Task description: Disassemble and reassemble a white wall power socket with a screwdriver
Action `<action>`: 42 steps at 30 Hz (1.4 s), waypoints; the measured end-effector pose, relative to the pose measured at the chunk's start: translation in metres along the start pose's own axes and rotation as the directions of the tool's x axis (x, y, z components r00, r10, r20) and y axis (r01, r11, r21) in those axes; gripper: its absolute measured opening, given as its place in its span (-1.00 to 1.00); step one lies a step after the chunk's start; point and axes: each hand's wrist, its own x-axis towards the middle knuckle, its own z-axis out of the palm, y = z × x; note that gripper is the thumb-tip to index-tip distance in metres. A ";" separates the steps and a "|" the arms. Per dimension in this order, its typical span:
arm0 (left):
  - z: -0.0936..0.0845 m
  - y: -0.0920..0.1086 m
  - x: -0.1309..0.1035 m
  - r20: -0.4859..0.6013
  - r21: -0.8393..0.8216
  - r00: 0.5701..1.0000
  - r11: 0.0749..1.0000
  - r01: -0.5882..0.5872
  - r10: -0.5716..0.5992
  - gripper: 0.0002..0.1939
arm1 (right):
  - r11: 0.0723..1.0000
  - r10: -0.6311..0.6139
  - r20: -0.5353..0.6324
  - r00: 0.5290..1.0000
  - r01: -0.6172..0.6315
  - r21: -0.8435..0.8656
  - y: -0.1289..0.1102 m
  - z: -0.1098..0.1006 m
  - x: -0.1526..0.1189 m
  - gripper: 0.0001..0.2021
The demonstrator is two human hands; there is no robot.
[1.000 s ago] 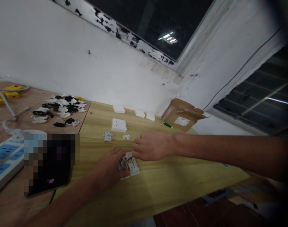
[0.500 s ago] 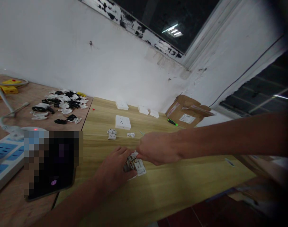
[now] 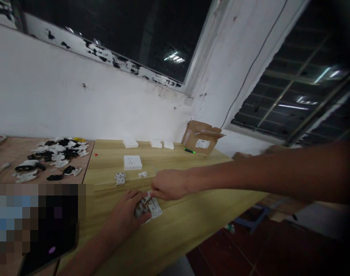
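My left hand is closed around the left side of an opened wall socket, thumb at the near edge and fingers over the far edge. Brass-coloured metal parts show inside its white housing. My right hand is curled at the socket's far right edge, fingertips down against it. Whatever those fingers grip is hidden; a thin pale strip shows just beyond the knuckles. Behind the hands lie a white socket insert, a small white plastic piece and a white wall socket with its face up.
White boxy pieces stand along the wall. A green-and-black screwdriver lies before a cardboard box. Black and white plastic parts are heaped at left. A phone, partly pixelated, lies near left. The table's front edge runs at lower right.
My view has swung right and up, so everything sits further left and mostly lower. Both hands keep their places on the opened socket, with no clear change in grip.
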 end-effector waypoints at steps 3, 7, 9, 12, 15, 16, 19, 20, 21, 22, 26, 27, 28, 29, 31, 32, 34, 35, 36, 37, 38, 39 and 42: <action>-0.002 0.003 -0.002 -0.002 0.015 1.000 1.000 -0.018 0.018 -0.52 | 0.993 -0.041 -0.085 0.996 0.032 -0.111 0.009 0.001 -0.020 -0.62; -0.005 0.008 -0.003 -0.009 0.016 0.999 0.999 -0.041 0.041 -0.63 | 0.972 -0.039 -0.161 0.986 0.000 -0.234 0.025 0.015 -0.042 -0.59; -0.005 0.009 -0.003 -0.002 0.029 0.999 0.998 -0.048 0.048 -0.67 | 0.977 -0.038 -0.154 0.987 0.005 -0.213 0.029 0.026 -0.046 -0.59; -0.003 0.007 -0.002 0.008 0.049 0.999 0.998 -0.034 0.034 -0.68 | 0.982 -0.071 -0.179 0.981 0.037 -0.188 0.029 0.040 -0.045 -0.64; 0.000 0.005 -0.001 0.012 0.060 1.000 0.998 -0.020 0.019 -0.67 | 0.981 -0.094 -0.219 0.971 0.053 -0.185 0.028 0.048 -0.043 -0.69; 0.000 0.004 -0.001 0.014 0.063 1.000 0.998 -0.019 0.018 -0.67 | 0.981 -0.099 -0.225 0.969 0.057 -0.185 0.028 0.049 -0.042 -0.70; 0.000 0.004 -0.001 0.011 0.072 1.000 0.997 -0.022 0.021 -0.65 | 0.980 -0.113 -0.234 0.966 0.070 -0.185 0.029 0.052 -0.042 -0.72; 0.000 0.005 -0.001 0.010 0.076 1.000 0.997 -0.021 0.021 -0.64 | 0.980 -0.117 -0.237 0.964 0.073 -0.186 0.030 0.053 -0.043 -0.72; 0.000 0.005 -0.001 0.010 0.080 1.000 0.997 -0.020 0.019 -0.64 | 0.979 -0.120 -0.239 0.963 0.076 -0.188 0.031 0.054 -0.043 -0.73; 0.000 0.006 -0.002 0.010 0.084 1.000 0.996 -0.018 0.017 -0.64 | 0.979 -0.124 -0.242 0.962 0.079 -0.189 0.032 0.055 -0.043 -0.74; -0.001 0.007 -0.002 0.017 0.093 1.000 0.996 -0.006 0.004 -0.65 | 0.979 -0.137 -0.247 0.959 0.092 -0.184 0.033 0.058 -0.041 -0.74; -0.001 0.007 -0.002 0.018 0.096 1.000 0.995 -0.008 0.006 -0.65 | 0.978 -0.140 -0.248 0.959 0.095 -0.184 0.033 0.059 -0.041 -0.74; -0.001 0.007 -0.002 0.017 0.098 1.000 0.995 -0.012 0.011 -0.65 | 0.978 -0.142 -0.248 0.958 0.097 -0.186 0.033 0.059 -0.040 -0.74; -0.001 0.007 -0.002 0.016 0.099 1.000 0.995 -0.018 0.016 -0.64 | 0.977 -0.142 -0.246 0.959 0.097 -0.189 0.033 0.060 -0.039 -0.74; -0.001 0.007 -0.001 0.015 0.097 1.000 0.995 -0.028 0.027 -0.63 | 0.975 -0.146 -0.238 0.960 0.098 -0.200 0.033 0.060 -0.038 -0.76; -0.001 0.006 -0.001 0.014 0.096 0.999 0.995 -0.031 0.029 -0.63 | 0.973 -0.149 -0.235 0.961 0.100 -0.206 0.033 0.060 -0.038 -0.77; -0.001 0.006 -0.001 0.014 0.098 0.999 0.995 -0.031 0.030 -0.63 | 0.969 -0.160 -0.235 0.959 0.107 -0.222 0.034 0.060 -0.037 -0.78; -0.001 0.006 -0.001 0.013 0.100 0.999 0.995 -0.031 0.030 -0.63 | 0.967 -0.165 -0.236 0.958 0.110 -0.229 0.034 0.060 -0.037 -0.79; -0.001 0.005 -0.001 0.011 0.101 0.999 0.994 -0.031 0.030 -0.63 | 0.965 -0.169 -0.235 0.957 0.112 -0.236 0.034 0.060 -0.036 -0.80; -0.001 0.005 -0.001 0.012 0.103 1.000 0.994 -0.030 0.029 -0.63 | 0.964 -0.172 -0.231 0.958 0.115 -0.241 0.034 0.060 -0.036 -0.80; -0.001 0.006 -0.001 0.013 0.103 1.000 0.994 -0.029 0.028 -0.64 | 0.962 -0.175 -0.226 0.958 0.118 -0.245 0.033 0.060 -0.036 -0.80; -0.001 0.006 -0.002 0.015 0.103 1.000 0.994 -0.028 0.027 -0.64 | 0.962 -0.176 -0.221 0.959 0.120 -0.247 0.033 0.060 -0.036 -0.80; -0.002 0.006 -0.002 0.013 0.108 0.999 0.994 -0.034 0.033 -0.64 | 0.959 -0.179 -0.215 0.960 0.122 -0.255 0.033 0.060 -0.035 -0.81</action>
